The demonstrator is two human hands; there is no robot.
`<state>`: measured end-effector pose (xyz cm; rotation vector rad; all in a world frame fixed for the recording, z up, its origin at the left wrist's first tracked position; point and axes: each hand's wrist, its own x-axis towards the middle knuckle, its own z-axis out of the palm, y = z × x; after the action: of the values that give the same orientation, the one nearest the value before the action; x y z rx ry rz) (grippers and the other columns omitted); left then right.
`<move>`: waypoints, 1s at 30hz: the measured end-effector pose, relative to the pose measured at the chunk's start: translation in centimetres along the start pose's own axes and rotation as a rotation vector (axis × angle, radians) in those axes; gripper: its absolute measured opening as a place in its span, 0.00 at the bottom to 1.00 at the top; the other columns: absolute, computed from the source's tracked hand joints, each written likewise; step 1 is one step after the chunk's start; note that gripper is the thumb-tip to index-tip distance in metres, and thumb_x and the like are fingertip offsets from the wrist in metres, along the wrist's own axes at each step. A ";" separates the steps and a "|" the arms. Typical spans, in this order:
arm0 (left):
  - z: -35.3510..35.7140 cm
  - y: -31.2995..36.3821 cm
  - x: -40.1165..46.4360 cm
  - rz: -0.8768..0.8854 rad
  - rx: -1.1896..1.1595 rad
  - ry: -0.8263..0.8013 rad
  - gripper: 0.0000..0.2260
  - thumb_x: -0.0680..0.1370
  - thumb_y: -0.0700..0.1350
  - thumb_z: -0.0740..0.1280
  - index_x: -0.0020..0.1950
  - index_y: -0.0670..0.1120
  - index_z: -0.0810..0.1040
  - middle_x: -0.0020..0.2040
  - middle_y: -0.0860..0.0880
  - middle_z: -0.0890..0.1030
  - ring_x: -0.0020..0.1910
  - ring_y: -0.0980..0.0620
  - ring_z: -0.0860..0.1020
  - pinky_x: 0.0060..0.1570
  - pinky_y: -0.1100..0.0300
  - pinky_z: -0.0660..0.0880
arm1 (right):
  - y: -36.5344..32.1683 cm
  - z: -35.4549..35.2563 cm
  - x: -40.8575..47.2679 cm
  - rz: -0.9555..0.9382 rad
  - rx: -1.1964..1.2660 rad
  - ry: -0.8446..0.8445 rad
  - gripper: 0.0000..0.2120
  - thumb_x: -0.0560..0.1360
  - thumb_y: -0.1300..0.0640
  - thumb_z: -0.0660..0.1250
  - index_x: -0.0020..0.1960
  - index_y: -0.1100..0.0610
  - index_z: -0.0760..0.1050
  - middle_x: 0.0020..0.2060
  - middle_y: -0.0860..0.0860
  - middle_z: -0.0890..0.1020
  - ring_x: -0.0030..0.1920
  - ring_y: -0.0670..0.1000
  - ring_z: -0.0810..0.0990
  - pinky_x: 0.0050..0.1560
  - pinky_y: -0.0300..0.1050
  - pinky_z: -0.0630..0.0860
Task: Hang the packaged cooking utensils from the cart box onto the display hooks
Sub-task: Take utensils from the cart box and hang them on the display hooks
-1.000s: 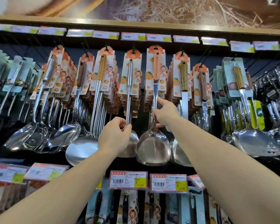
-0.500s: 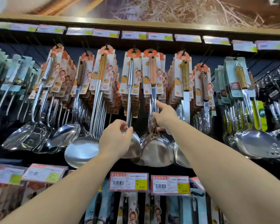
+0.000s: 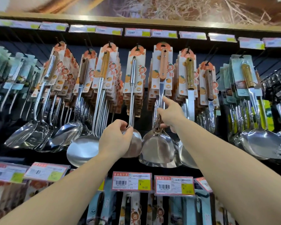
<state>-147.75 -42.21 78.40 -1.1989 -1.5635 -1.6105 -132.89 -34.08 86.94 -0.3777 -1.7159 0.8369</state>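
Both bare arms reach up to a wall of hooks hung with carded utensils. The left hand (image 3: 114,138) has its fingers and thumb curled round the lower shaft of an all-steel spatula (image 3: 132,98), just above the blade, which the hand partly covers; its orange card hangs on a display hook (image 3: 137,45) at about 12 o'clock. At 3 o'clock from that hand, the right hand (image 3: 170,116) grips the neck of a wood-handled turner (image 3: 157,148), index finger stretched up along the steel shaft toward 11 o'clock, the other fingers wrapped behind and mostly hidden. The turner's broad blade hangs at 6 o'clock below the hand, and its card sits high at 12 o'clock; whether the card's hole is on the hook cannot be told, since the card top covers it. No cart box is in view; the only holders here are the hooks, each carrying a stack of carded tools. At 9 o'clock hang ladles (image 3: 83,150) and spoons, their bowls overlapping. At 3 o'clock, teal-carded turners (image 3: 264,143) run out of frame at the right edge. Price labels (image 3: 131,181) sit at 6 o'clock, their print too small to read apart from the price figures; packages beneath are cut off by the bottom edge and the forearms.
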 end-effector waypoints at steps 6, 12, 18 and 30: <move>-0.2 -0.4 0.1 -0.013 0.012 -0.003 0.13 0.77 0.52 0.64 0.58 0.49 0.76 0.51 0.53 0.79 0.51 0.52 0.75 0.48 0.59 0.68 | 0.2 0.3 0.9 -0.008 -0.117 0.027 0.29 0.79 0.64 0.61 0.75 0.45 0.59 0.59 0.51 0.77 0.50 0.54 0.82 0.48 0.59 0.82; -0.2 -0.6 -0.1 -0.014 0.023 -0.005 0.13 0.77 0.52 0.65 0.58 0.48 0.76 0.52 0.53 0.79 0.53 0.51 0.76 0.48 0.60 0.68 | 1.5 0.3 1.1 -0.005 -0.155 0.026 0.27 0.79 0.60 0.62 0.74 0.42 0.62 0.61 0.53 0.78 0.48 0.53 0.81 0.46 0.54 0.83; 0.1 -1.0 -0.3 -0.014 0.053 -0.004 0.11 0.77 0.52 0.64 0.56 0.50 0.76 0.52 0.52 0.80 0.52 0.50 0.76 0.48 0.59 0.68 | 3.5 -0.3 0.7 -0.048 -0.310 0.070 0.26 0.75 0.52 0.69 0.72 0.50 0.67 0.60 0.51 0.79 0.53 0.54 0.81 0.53 0.53 0.81; 1.9 0.7 -2.1 0.387 0.319 0.030 0.11 0.74 0.52 0.67 0.51 0.49 0.80 0.51 0.50 0.81 0.54 0.47 0.76 0.55 0.52 0.70 | 5.1 -3.0 -1.9 -0.051 -0.394 -0.006 0.23 0.70 0.59 0.75 0.63 0.55 0.75 0.48 0.52 0.84 0.50 0.51 0.83 0.57 0.52 0.79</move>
<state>-145.83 -40.87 76.64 -1.2025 -1.3996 -1.0826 -130.38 -30.72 82.38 -0.5925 -1.8876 0.4597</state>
